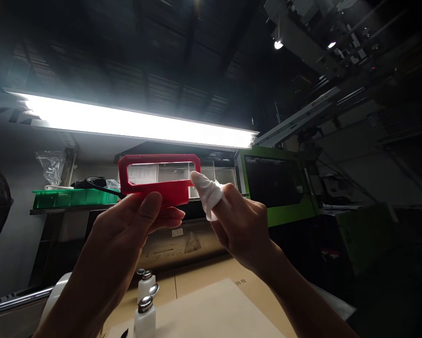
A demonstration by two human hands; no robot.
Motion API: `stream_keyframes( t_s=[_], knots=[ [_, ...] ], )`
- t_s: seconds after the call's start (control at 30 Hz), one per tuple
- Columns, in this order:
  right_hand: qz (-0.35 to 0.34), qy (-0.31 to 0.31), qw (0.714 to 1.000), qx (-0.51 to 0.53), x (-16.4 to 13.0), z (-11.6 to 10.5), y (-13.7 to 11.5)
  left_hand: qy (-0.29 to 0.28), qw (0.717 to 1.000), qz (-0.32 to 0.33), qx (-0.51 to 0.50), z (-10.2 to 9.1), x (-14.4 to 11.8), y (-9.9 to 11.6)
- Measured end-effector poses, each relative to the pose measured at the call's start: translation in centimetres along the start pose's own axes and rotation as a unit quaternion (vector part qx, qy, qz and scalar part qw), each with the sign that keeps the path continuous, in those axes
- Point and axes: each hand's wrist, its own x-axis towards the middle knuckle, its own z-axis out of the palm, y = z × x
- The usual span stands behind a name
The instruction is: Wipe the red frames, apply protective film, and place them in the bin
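Observation:
My left hand [129,230] pinches a red plastic frame [168,190] by its lower solid part, thumb in front and fingers behind. The frame is held up below the bright lamp, and a long window opening runs through its upper half. A white cloth [211,193] is wrapped over the fingertips of my right hand [244,225], whose fingers are closed on it. One covered fingertip lies at the frame's right end, seemingly touching it.
A tube lamp [140,123] crosses above the hands. Two white pump bottles [145,321] with metal lids stand on the cardboard-covered table [211,305]. A green bin [70,198] sits on a shelf at left, and a green machine [277,188] stands at right.

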Motion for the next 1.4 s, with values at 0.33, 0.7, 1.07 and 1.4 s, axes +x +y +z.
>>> stream_keyframes(
  t_s=[0.33,0.7,1.07,1.4],
  knots=[
    [0.025,-0.001,0.996,-0.081,0.3,1.1,0.5,0.0,1.0,-0.017,-0.026,-0.1,-0.5,0.2],
    [0.001,0.01,0.998,-0.055,0.3,1.5,-0.4,-0.002,0.999,-0.02,-0.032,0.0,-0.7,0.3],
    [0.022,0.013,0.999,-0.022,0.4,0.9,0.0,-0.011,0.999,-0.039,-0.031,-0.3,-0.6,0.2],
    [0.063,0.002,0.998,-0.017,0.3,1.6,0.9,-0.02,0.997,-0.055,-0.043,-0.5,-0.6,-0.1]
  ],
)
